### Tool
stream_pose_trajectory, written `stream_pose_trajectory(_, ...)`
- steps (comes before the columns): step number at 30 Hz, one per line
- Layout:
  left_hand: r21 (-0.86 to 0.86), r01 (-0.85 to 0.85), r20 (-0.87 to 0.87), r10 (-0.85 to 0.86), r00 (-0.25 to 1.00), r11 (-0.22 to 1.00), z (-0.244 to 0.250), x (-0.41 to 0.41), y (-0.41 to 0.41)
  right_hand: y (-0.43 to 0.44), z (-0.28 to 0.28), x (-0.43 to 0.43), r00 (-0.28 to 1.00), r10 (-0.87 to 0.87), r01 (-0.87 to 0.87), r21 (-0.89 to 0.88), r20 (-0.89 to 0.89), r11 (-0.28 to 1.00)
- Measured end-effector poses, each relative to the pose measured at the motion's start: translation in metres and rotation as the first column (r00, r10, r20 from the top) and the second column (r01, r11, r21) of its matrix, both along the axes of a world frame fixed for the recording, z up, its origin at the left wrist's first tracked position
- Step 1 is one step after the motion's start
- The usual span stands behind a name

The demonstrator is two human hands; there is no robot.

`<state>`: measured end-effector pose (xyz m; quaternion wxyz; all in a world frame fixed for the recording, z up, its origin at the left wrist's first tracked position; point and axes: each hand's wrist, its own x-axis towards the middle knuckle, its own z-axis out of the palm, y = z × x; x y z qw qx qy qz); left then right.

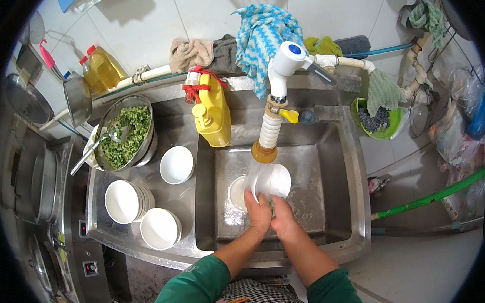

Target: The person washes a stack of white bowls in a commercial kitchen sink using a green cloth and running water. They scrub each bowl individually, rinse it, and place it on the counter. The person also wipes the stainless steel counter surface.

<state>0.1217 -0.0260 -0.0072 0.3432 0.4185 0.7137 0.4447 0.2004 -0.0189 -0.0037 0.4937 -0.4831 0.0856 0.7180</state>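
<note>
Inside the stainless steel sink (333, 180), a tilted white bowl (278, 178) sits under running water. My left hand (259, 211) grips its near left rim. My right hand (282, 214) is close beside it at the bowl's near edge, fingers partly hidden. A sliver of green cloth or pad (272, 209) shows between the hands, against the right fingers. Another white bowl (236, 194) lies on the sink floor, left of the held one. Water falls from a ribbed white spout (269, 134) below a white faucet (289, 58).
White bowls (123, 201) are stacked on the left drainboard, with a second stack (160, 229) and a separate bowl (177, 165). A metal bowl of chopped greens (128, 136) stands behind them. A yellow jug (213, 116) occupies the sink's back left corner. A green basket (379, 125) hangs right.
</note>
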Motion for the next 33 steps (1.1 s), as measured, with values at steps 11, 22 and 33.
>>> stream_pose_trajectory(11, -0.319, 0.394, -0.133, -0.453, 0.882, 0.862, 0.04, -0.017, 0.023, 0.004, 0.007, 0.014, 0.891, 0.012, -0.044, 0.059, 0.453, 0.997)
stream_pose_trajectory(22, -0.272, 0.278, -0.221, -0.341, 0.914, 0.921, 0.045, -0.028, 0.031, 0.005, 0.033, 0.018, 0.901, -0.001, -0.064, 0.134, 0.434, 0.989)
stream_pose_trajectory(33, -0.402, 0.366, 0.666, -0.006, 0.746, 0.839, 0.057, -0.036, 0.015, -0.007, 0.034, 0.022, 0.992, 0.023, 0.0, 0.18, -0.123, 0.984)
